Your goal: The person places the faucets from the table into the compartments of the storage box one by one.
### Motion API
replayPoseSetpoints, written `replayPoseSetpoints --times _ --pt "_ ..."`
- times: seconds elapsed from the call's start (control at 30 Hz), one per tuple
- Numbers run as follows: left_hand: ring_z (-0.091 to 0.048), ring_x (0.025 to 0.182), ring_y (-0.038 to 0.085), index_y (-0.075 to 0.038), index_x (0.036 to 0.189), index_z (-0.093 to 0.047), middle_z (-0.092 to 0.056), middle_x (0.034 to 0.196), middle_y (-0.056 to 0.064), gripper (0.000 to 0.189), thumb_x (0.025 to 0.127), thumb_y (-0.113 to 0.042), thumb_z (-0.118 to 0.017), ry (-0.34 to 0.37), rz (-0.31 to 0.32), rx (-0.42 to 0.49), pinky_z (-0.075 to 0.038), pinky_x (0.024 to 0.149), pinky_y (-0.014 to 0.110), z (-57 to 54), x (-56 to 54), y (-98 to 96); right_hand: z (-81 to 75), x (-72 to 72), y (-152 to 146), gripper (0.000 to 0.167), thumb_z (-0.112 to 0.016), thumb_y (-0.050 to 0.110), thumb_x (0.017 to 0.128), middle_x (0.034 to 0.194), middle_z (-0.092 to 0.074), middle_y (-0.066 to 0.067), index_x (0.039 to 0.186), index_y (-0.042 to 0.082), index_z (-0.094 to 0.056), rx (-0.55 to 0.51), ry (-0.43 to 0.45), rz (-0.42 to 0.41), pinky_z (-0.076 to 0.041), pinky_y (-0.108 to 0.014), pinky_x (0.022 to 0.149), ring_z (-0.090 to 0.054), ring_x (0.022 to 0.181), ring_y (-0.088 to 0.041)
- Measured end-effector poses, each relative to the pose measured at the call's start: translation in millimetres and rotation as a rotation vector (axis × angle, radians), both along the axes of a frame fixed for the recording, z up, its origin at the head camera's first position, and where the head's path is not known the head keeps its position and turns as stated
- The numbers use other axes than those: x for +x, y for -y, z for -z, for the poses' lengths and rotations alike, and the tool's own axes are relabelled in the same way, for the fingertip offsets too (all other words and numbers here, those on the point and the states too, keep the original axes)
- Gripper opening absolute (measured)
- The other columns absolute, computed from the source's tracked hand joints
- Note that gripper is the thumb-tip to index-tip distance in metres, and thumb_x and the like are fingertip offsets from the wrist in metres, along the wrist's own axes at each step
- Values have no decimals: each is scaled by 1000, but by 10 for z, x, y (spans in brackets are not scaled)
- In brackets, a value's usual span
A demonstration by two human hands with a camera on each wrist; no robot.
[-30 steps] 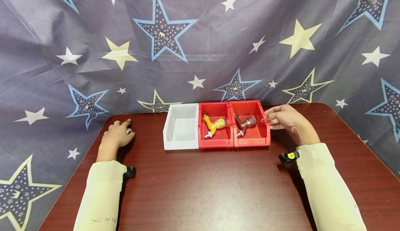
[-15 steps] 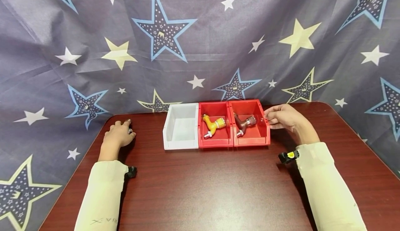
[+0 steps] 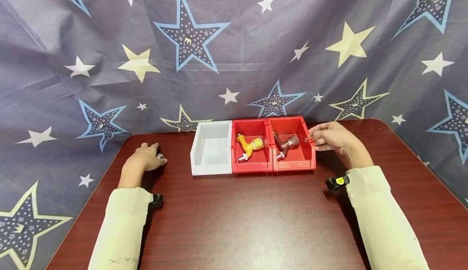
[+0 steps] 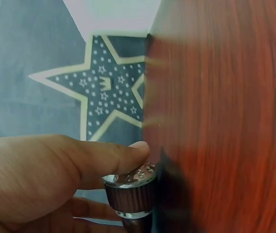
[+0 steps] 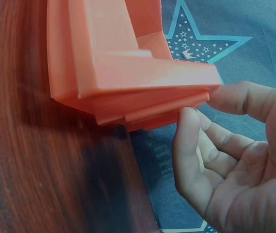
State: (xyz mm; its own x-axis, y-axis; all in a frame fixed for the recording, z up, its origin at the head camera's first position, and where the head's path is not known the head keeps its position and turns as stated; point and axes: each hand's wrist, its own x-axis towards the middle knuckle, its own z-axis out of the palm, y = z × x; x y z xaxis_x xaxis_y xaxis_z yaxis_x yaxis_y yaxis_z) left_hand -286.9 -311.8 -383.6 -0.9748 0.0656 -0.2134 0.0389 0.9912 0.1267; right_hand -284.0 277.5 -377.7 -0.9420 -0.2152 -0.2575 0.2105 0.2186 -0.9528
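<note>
My left hand (image 3: pixel 144 159) is low over the far left of the table. It grips a brown tap, whose ribbed knob with silvery rims (image 4: pixel 130 196) shows under the thumb in the left wrist view; the fingers hide most of its body. On the right, my right hand (image 3: pixel 335 138) pinches the outer side rim of the right-hand red bin (image 5: pixel 142 75) between thumb and fingers. Inside that bin lies another brown tap (image 3: pixel 286 146). A yellow tap (image 3: pixel 250 146) lies in the middle red bin (image 3: pixel 253 167). The white bin (image 3: pixel 212 168) on the left holds nothing.
The three bins stand side by side, touching, near the back edge of the reddish-brown table (image 3: pixel 234 221). Behind them hangs a grey curtain (image 3: pixel 234 38) with a star pattern. Each wrist carries a small black camera.
My left hand has moved slightly right, toward the bins, with the brown tap in its grip. The right hand and the bins have stayed in place.
</note>
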Motion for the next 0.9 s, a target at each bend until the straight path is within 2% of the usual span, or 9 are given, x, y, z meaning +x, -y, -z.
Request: replayPoseSetpoints --times 0.2,0.5,0.7,0.9 --pt "-41 124 65 15 148 -34 -34 138 47 81 94 -36 -67 3 22 -5 -39 102 71 -10 5 -108 4 10 -2 37 -53 2 99 84 -70 1 132 -15 -49 1 -6 1 -60 -31 73 -68 73 -10" --pt "-44 122 62 6 147 -41 -40 135 41 81 92 -47 -67 -11 -13 13 -40 96 72 -19 34 -43 -6 17 9 35 -53 2 100 84 -71 1 131 -15 -49 -4 -11 -8 -60 -30 73 -68 74 -10" --pt "-46 120 62 8 146 -39 -39 135 43 82 91 -46 -68 -9 -19 14 -41 98 70 0 28 -61 -7 23 7 35 -53 3 100 84 -71 1 130 -15 -49 -2 -12 -10 -60 -31 73 -68 74 -9" --pt "-46 119 63 11 145 -37 -37 134 45 84 91 -45 -68 4 -60 13 -42 96 70 -15 24 -169 1 17 2 35 -53 3 100 85 -71 0 130 -15 -49 2 -13 -9 -60 -31 73 -68 74 -9"
